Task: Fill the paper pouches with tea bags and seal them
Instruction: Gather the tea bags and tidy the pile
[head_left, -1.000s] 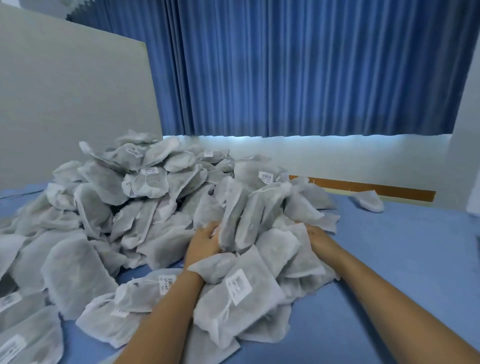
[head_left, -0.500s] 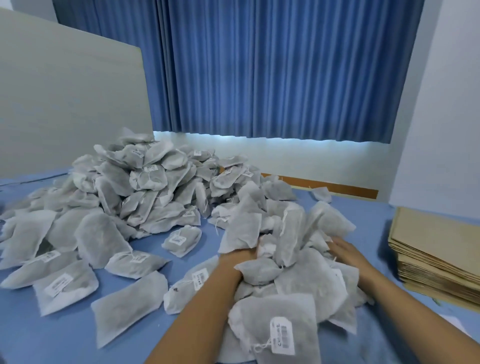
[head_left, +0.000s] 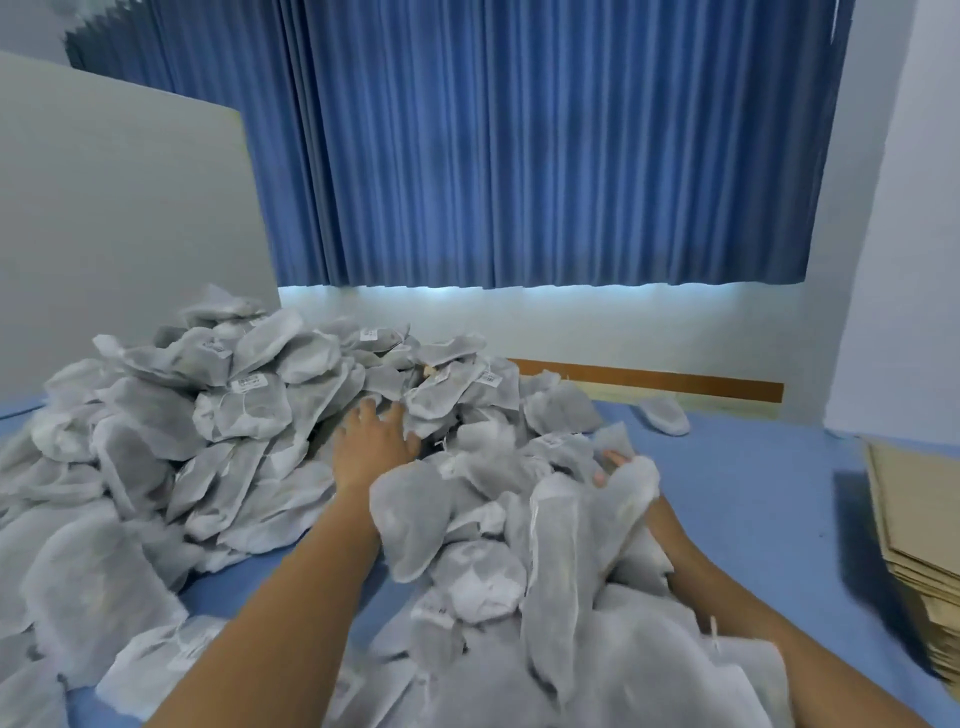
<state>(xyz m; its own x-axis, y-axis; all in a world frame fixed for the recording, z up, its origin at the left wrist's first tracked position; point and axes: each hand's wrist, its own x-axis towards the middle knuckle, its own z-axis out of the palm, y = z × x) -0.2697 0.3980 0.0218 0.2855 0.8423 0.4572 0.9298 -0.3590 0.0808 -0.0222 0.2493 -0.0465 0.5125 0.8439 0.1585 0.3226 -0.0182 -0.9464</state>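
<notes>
Tea bags (head_left: 249, 410), grey and soft, many with a small white label, lie heaped on the blue table (head_left: 753, 499) in front of you. The heap is highest at the left and spills toward you across the near middle.

Your left hand (head_left: 371, 436) lies palm down in the middle of the heap. Its fingers are straight and spread wide, the tips touching bags on the far side, and it grips nothing. Your left forearm runs back toward you between the left mass and a looser, blurred mound of bags at the right.

Your right hand (head_left: 613, 460) is almost wholly buried in that mound. Only a few fingertips show between the bags, and more bags lie over the wrist and forearm, so it cannot be told whether those fingers curl round anything.

One bag (head_left: 665, 415) lies alone on the table near the far edge, well apart from the heap. Paper pouches (head_left: 914, 545), brown and flat, sit in a stack at the right edge of the table, apart from the bags and from both your hands.

A pale board (head_left: 119, 218) stands behind the heap at the left. Blue curtain (head_left: 519, 156) hangs across the back, above a white wall with a wooden strip (head_left: 649, 382) along its foot.
</notes>
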